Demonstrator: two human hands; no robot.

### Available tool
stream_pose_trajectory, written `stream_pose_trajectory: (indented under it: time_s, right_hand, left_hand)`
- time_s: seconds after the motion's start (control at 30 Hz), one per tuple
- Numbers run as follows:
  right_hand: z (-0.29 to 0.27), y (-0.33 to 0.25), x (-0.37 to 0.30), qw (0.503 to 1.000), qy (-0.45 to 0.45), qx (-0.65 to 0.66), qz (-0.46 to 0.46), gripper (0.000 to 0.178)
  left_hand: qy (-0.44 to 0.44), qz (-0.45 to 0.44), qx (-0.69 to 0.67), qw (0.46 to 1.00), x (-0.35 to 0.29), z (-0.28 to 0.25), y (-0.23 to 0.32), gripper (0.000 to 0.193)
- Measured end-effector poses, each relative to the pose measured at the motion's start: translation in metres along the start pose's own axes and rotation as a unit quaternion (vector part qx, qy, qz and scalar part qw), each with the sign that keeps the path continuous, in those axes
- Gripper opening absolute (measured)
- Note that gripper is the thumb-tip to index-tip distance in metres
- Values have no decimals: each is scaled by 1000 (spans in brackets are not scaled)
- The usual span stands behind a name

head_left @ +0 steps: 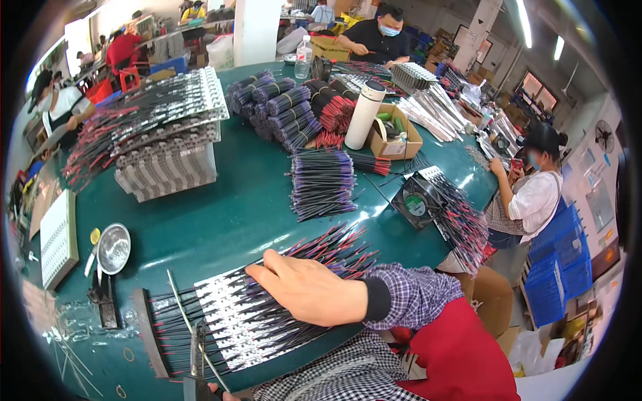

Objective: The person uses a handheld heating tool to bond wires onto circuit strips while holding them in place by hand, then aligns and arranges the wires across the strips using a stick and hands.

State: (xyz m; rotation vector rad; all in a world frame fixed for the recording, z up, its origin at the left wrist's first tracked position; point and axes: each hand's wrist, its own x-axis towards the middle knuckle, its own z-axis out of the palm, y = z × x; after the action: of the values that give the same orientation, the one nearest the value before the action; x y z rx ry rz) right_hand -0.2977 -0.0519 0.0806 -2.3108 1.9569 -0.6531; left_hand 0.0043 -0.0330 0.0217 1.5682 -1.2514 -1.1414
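Observation:
My right hand (311, 291), its fingers bent and close together, lies over black-and-red wires (334, 250) on a white slotted strip panel (234, 311). The fingertips are partly hidden, so whatever they pinch does not show. Only a few fingers of my left hand (226, 395) come in at the lower edge, curled beside a dark metal tool or clamp (197, 354). A thin pale rod (179, 294) slants across the wires and ends near those fingers. The wire ends reach left to a curved dark bar (150, 334).
A metal bowl (114, 248) and a white panel (60, 240) are at left. Behind stand stacked wired panels (170, 147), bundled wires (321, 184), a white bottle (366, 115), a cardboard box (394, 137) and a small fan (416, 200). Co-workers sit across (378, 40) and at right (535, 187).

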Motion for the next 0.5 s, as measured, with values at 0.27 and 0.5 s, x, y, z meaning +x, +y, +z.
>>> stream_pose_trajectory:
  time_s: [0.27, 0.5]
  right_hand:
    - [71, 52, 88, 889, -230, -393, -47, 21]
    - [113, 54, 124, 811, -394, -430, -41, 18]
  left_hand:
    - [2, -23, -14, 1000, -4, -8, 9, 26]
    - [20, -26, 20, 999, -10, -20, 7, 23]
